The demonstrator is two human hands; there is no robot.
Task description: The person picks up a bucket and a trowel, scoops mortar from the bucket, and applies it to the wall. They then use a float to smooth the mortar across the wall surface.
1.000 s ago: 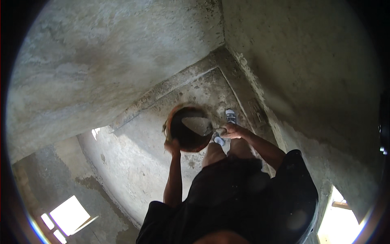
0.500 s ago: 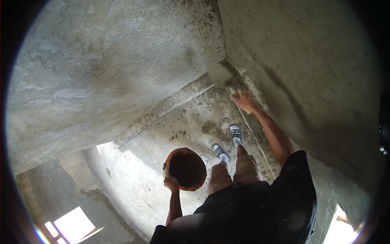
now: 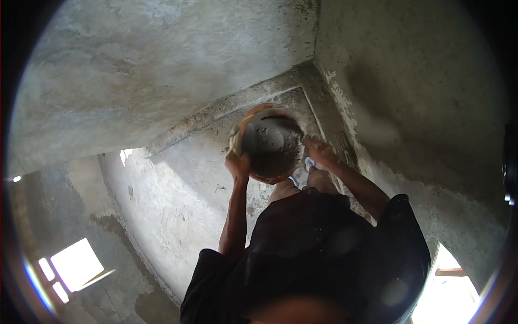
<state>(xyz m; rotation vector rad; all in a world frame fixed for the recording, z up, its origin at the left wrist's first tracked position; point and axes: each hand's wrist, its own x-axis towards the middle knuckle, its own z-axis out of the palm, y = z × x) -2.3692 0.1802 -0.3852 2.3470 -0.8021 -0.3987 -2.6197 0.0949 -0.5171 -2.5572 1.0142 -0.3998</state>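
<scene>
My left hand (image 3: 237, 164) grips the left side of an orange-rimmed round bucket (image 3: 260, 175), where a pale band or cloth runs along the edge. Grey, lumpy wet mortar (image 3: 267, 137) shows inside it, streaked toward the right side. At the bucket's right rim, my right hand (image 3: 319, 151) is closed, slightly blurred; what it holds is mostly hidden and hard to make out. The bucket is held above my legs (image 3: 318, 181) and sandalled feet, which it partly covers.
Rough cement walls (image 3: 162, 65) meet at a corner ahead, with a low concrete ledge (image 3: 286, 80) along their base. The grey floor (image 3: 172, 216) is stained. Bright openings show at lower left (image 3: 75, 262) and lower right (image 3: 448, 286).
The bucket has risen from lower left toward the middle since half a second ago. My right hand has come back from the corner, where it held a blurred tool, to the bucket's rim.
</scene>
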